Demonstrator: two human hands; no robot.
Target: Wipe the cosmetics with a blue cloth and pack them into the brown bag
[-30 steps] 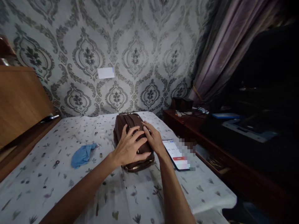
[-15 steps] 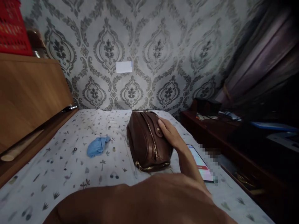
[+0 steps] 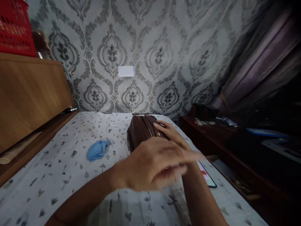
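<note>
A brown leather handbag (image 3: 138,133) with gold zips and a snap lies on the patterned bedsheet, its near end hidden behind my left hand. My right hand (image 3: 172,135) rests along the bag's right side with fingers stretched over the leather near the snap. In front of the bag hovers my left hand (image 3: 152,164), blurred by motion. Its index finger points right across my right wrist, the lower fingers are partly bent, and I see nothing held in it. A crumpled blue cloth (image 3: 97,150) lies left of the bag. Partly behind my right forearm is a phone or tablet with a lit screen (image 3: 208,179).
To the left stands a wooden headboard or cabinet (image 3: 33,97) with a red basket (image 3: 16,29) on top. A dark red piece of furniture (image 3: 199,128) with cables and an open drawer (image 3: 240,183) runs along the right. Patterned wallpaper covers the far wall.
My left hand has risen from the lower edge to in front of the bag, now covering its near end. My right hand stays on the bag with its fingers shifted slightly.
</note>
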